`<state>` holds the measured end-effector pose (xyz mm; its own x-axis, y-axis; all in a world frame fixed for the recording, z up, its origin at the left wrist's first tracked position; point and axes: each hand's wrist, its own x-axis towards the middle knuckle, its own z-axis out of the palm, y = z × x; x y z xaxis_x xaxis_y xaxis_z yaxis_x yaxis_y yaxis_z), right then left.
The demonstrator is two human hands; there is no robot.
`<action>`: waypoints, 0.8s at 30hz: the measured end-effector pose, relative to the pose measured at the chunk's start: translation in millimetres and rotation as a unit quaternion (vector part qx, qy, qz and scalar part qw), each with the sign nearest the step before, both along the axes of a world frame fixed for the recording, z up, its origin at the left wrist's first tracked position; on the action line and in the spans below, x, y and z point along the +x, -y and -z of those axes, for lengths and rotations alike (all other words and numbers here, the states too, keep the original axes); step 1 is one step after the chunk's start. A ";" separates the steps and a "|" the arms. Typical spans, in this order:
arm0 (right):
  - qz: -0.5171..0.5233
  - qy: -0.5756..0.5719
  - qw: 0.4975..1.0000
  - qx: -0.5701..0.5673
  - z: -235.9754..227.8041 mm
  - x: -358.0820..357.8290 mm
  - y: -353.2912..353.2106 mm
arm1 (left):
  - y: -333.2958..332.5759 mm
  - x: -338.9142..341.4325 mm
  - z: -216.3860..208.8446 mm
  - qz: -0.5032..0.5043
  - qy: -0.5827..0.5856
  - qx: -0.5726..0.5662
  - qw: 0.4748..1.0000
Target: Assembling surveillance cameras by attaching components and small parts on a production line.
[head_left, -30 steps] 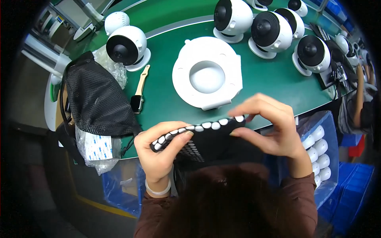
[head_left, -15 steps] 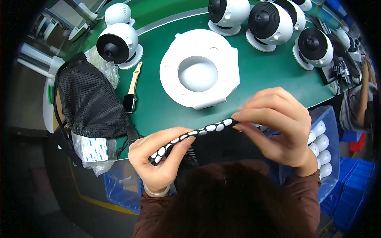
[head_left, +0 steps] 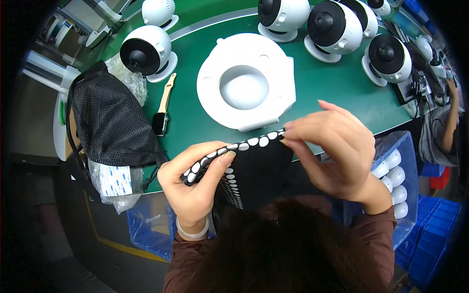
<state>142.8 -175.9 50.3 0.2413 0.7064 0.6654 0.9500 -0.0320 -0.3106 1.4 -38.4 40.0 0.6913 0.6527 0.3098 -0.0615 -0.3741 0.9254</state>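
Note:
A black sheet with rows of white round dots [head_left: 264,141] is stretched between my hands over the table's near edge. Its top edge shows as a slightly bent dotted strip, and more dots run down below my left thumb. My left hand [head_left: 193,178] pinches the left part between thumb and fingers. At the other end, my right hand [head_left: 337,149] pinches the right tip, with one finger lifted. Beyond them lies a white ring-shaped holder [head_left: 210,97] with a round opening, apart from both hands.
Black-and-white ball-shaped cameras [head_left: 334,27] stand along the far side, with another [head_left: 146,51] at the left. A watch [head_left: 159,123] lies near a black mesh bag [head_left: 112,117] and a plastic-wrapped packet [head_left: 116,183]. White domes fill a blue-lined bin [head_left: 405,146] at right. Another person's arm [head_left: 452,115] shows far right.
Both hands have shifted slightly; the right one has moved up and a little left. The strip's right end is higher, and more dots show below my left thumb.

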 end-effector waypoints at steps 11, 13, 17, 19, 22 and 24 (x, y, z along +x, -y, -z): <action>-0.073 -0.118 0.990 -0.033 -2.0 11.6 -2.4 | 0.9 2.4 0.9 -0.004 -0.011 -0.016 1.000; -0.061 -0.028 0.998 -0.006 1.4 7.9 -2.9 | -2.2 6.2 5.2 -0.005 -0.018 -0.025 1.000; -0.019 0.014 0.999 0.049 -9.7 -13.9 7.5 | -8.3 11.3 14.4 -0.012 0.004 0.113 0.993; -0.032 -0.041 0.998 0.047 -13.1 -5.8 2.2 | -7.8 11.8 22.0 0.030 -0.002 0.166 0.986; -0.062 -0.122 0.990 0.041 -8.6 1.4 -13.6 | -0.5 23.9 19.8 0.051 -0.005 0.121 0.991; -0.043 -0.141 0.989 0.029 -7.3 -1.1 -23.4 | 2.3 28.8 20.8 0.054 0.025 0.138 0.989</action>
<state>141.7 -152.5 57.5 0.3635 0.6951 0.6203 0.8242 0.0704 -0.5619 30.2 -40.6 19.2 0.7322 0.4610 0.5013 -0.1583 -0.6007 0.7837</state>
